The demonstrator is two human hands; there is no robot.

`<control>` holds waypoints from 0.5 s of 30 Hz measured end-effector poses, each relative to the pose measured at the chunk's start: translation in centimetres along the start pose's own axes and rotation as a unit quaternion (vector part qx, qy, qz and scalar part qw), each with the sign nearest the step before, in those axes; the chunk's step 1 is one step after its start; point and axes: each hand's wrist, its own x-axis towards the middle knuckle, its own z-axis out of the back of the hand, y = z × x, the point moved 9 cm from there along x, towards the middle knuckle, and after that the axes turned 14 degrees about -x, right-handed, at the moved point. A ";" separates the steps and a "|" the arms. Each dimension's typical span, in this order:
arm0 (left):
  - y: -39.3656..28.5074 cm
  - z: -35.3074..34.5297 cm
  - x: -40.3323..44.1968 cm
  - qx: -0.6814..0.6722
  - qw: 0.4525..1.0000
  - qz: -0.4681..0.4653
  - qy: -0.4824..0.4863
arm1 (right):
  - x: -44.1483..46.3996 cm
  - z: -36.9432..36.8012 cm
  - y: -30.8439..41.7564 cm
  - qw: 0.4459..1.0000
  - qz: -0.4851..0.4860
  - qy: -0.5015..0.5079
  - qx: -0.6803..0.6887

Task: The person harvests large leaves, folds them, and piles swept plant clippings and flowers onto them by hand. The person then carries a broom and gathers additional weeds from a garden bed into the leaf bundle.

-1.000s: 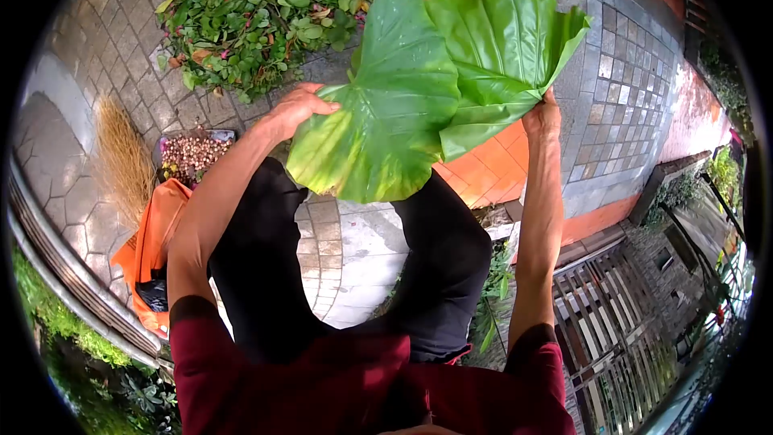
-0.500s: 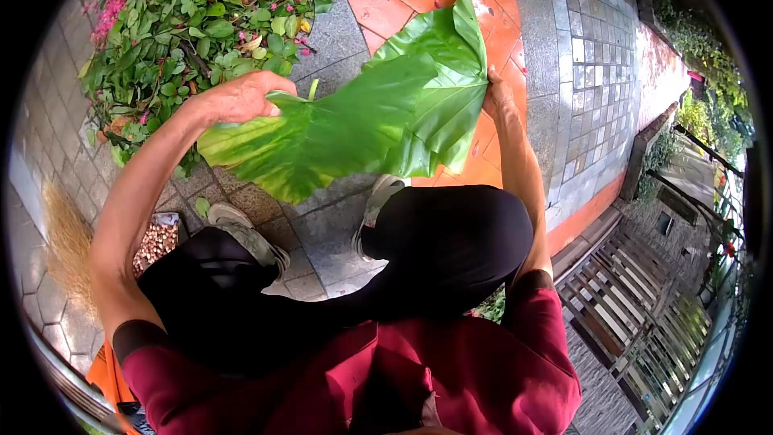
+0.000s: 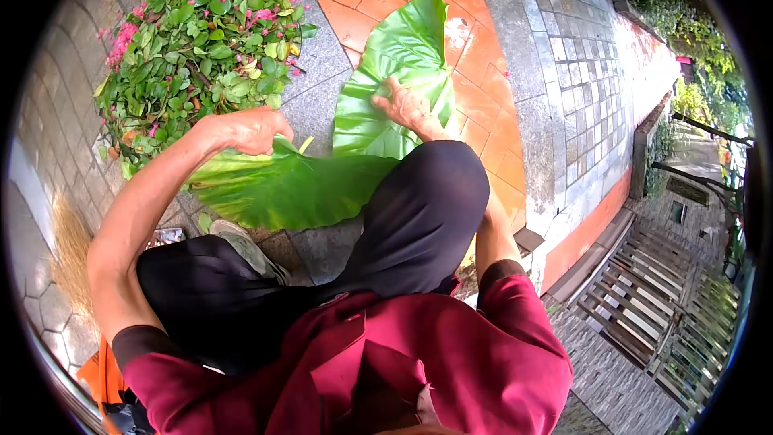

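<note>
Over the tiles (image 3: 487, 89), one leaf (image 3: 407, 36) is spread beneath the right hand (image 3: 409, 109), fingers loose; the left hand (image 3: 256, 130) grips the second leaf (image 3: 294, 189), not yet flat

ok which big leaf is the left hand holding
The nearer leaf, darker, with a pale stalk stub; the other leaf, over the orange tiles, has the right hand on it.

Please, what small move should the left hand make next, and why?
Perhaps the left hand should lower the near leaf: it grips that leaf's edge, while the right hand rests on the far leaf, over orange tiles.
</note>
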 end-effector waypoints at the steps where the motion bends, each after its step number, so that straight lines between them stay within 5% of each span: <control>1: -0.2 0.1 -0.2 -0.002 1.000 0.016 0.011 | 0.1 -0.2 -0.5 1.000 -0.001 -0.002 0.000; 4: -0.6 0.5 0.1 -0.006 0.999 -0.032 -0.002 | -0.6 1.1 -2.8 0.997 -0.023 -0.059 0.036; 8: -1.6 1.4 0.7 -0.013 0.999 -0.039 0.011 | -6.6 3.2 -9.6 0.910 -0.109 0.019 0.400; 11: -1.0 1.2 2.1 -0.021 0.999 -0.015 0.041 | -8.2 1.9 -15.8 0.845 -0.070 0.007 0.530; 15: 0.6 1.0 4.0 -0.023 0.998 0.026 0.049 | -9.4 2.0 -14.6 0.767 0.000 0.056 0.640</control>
